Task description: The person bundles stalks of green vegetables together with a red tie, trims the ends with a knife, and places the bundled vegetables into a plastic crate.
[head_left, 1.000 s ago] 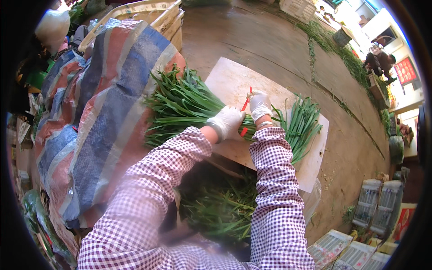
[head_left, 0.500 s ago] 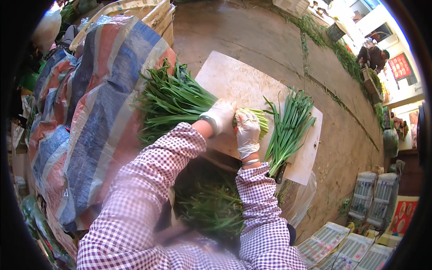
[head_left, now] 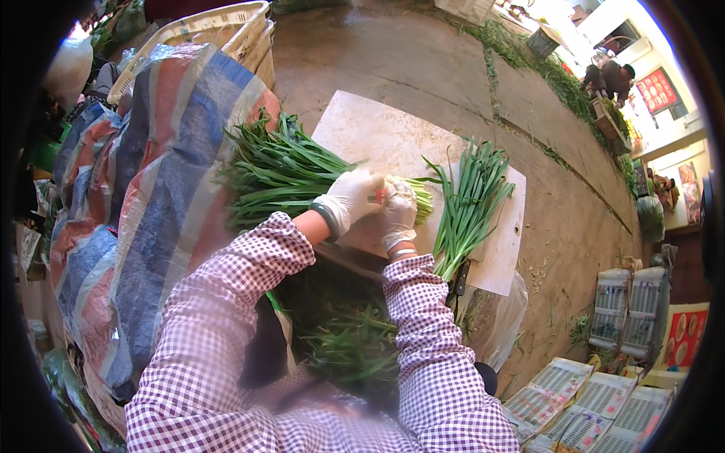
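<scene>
On a pale, stained board (head_left: pixel 370 124) lies a bunch of garlic chives (head_left: pixel 283 170), its green leaves to the left and pale stem ends to the right. My right hand (head_left: pixel 399 208), in a thin whitish glove, is closed around the stems near their cut ends. Close beside it, my gloved left hand (head_left: pixel 352 198) has its fingers pinched together over the same bunch. A small reddish bit shows between the two hands, too small to name. To the right, another bunch of chives (head_left: pixel 472 200) rests on the board, leaves pointing away. A dark knife handle (head_left: pixel 461 279) sticks out beside its stems.
Striped woven plastic sheeting (head_left: pixel 177 181) covers a heap on the left, with a cream crate (head_left: pixel 253 26) behind it. Loose green leaves (head_left: pixel 351 343) lie below the board. Light plastic crates (head_left: pixel 551 392) stand at lower right. Another person (head_left: pixel 608 79) bends over at far right.
My left hand has turned, its fingers now pinched nearer the right hand's wrist side of the stems. The whole view has shifted slightly. The right hand keeps its hold on the chives.
</scene>
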The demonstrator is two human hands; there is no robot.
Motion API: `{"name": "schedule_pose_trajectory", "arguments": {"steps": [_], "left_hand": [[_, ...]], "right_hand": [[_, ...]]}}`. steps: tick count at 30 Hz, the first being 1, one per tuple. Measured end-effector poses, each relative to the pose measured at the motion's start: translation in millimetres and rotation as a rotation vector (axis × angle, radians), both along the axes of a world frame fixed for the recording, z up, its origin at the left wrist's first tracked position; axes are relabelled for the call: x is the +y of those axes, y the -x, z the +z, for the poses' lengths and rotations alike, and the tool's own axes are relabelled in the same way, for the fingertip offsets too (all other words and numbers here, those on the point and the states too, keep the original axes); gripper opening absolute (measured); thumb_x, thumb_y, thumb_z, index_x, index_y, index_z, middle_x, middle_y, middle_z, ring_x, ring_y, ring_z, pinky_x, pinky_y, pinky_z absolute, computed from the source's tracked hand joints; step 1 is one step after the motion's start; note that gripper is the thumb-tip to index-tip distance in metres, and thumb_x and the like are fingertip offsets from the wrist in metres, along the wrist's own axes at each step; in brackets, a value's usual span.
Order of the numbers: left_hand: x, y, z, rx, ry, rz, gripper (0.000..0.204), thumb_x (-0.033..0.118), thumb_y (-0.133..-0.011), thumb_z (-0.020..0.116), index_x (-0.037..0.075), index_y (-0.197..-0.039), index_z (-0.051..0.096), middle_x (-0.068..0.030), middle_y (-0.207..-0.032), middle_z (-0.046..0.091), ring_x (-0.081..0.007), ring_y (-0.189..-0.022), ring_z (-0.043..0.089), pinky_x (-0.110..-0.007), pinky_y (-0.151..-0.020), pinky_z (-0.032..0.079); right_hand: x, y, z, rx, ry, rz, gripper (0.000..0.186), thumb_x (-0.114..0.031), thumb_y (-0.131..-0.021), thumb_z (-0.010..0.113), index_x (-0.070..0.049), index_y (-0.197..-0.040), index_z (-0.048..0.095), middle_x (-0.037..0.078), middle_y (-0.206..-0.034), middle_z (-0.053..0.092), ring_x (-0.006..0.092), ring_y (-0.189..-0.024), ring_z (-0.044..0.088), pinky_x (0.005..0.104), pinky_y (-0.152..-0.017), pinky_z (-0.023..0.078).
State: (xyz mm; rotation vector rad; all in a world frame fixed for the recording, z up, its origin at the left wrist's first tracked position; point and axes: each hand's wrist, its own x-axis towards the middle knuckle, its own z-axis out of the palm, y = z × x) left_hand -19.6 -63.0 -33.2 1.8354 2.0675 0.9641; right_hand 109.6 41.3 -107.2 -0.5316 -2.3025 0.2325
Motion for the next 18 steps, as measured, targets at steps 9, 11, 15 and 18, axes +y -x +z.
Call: {"name": "schedule_pose_trajectory", "arguments": {"steps": [9,11,15,18], "left_hand": [[14,-1,-3,0.076,-0.173,0.066,0.012,0.018,-0.08,0.076,0.011,-0.08,0.067,-0.0068,-0.084,0.066,-0.0301,-0.086,0.064,-0.041,-0.081,0.049],[31,7,-3,0.182,-0.205,0.061,0.012,0.021,-0.077,0.077,0.013,-0.079,0.068,-0.0062,-0.082,0.067,-0.0279,-0.085,0.065,-0.039,-0.083,0.047],[67,25,-3,0.007,-0.005,0.135,0.014,0.021,-0.078,0.079,0.01,-0.077,0.07,-0.009,-0.079,0.069,-0.0306,-0.079,0.067,-0.039,-0.077,0.052],[92,41,-7,-0.133,0.135,0.164,0.014,0.018,-0.082,0.079,0.006,-0.083,0.073,-0.0121,-0.079,0.072,-0.0256,-0.074,0.068,-0.036,-0.073,0.053]], "right_hand": [[4,5,8,0.009,0.016,0.007,0.02,-0.014,-0.087,0.064,-0.009,-0.105,0.07,0.013,-0.107,0.072,0.0333,-0.102,0.068,0.0454,-0.092,0.053],[12,8,15,-0.101,0.069,-0.028,0.019,-0.014,-0.088,0.064,-0.009,-0.105,0.07,0.014,-0.105,0.072,0.0347,-0.099,0.068,0.0443,-0.089,0.053],[30,17,27,-0.099,0.454,-0.107,0.018,-0.02,-0.094,0.062,-0.006,-0.103,0.071,0.019,-0.099,0.071,0.039,-0.092,0.068,0.0443,-0.082,0.054],[47,27,30,-0.002,0.634,-0.164,0.025,-0.027,-0.098,0.062,-0.005,-0.1,0.073,0.022,-0.095,0.071,0.0414,-0.09,0.068,0.0464,-0.081,0.053]]}}
